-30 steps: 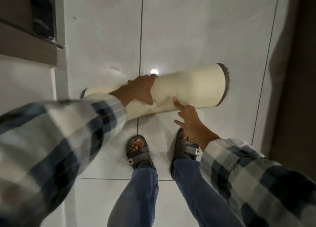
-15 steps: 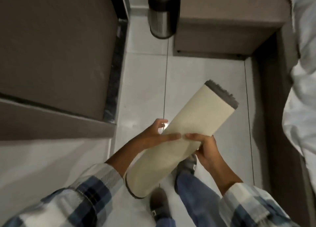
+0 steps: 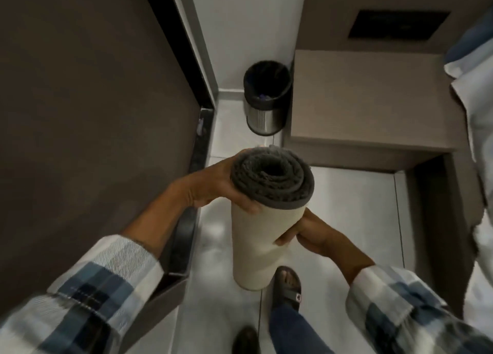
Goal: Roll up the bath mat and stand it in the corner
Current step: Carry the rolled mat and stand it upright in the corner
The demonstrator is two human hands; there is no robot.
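The rolled bath mat [image 3: 256,244] is held upright above the tiled floor, its cream backing outward and its grey pile showing as a spiral at the top end. My left hand [image 3: 213,185] wraps around the top of the roll from the left. My right hand [image 3: 309,236] grips the roll's middle from the right, fingers curled around it. The roll's lower end hangs just above the floor beside my sandalled foot [image 3: 288,287].
A metal waste bin [image 3: 266,97] with a black liner stands in the far corner against the white wall. A brown cabinet [image 3: 368,97] is right of it. A dark brown door or panel [image 3: 93,100] fills the left side. White fabric [image 3: 480,140] hangs at the right edge.
The roll has turned from lying across and tilted to standing nearly upright in both hands. The view has swung toward the corner with the bin.
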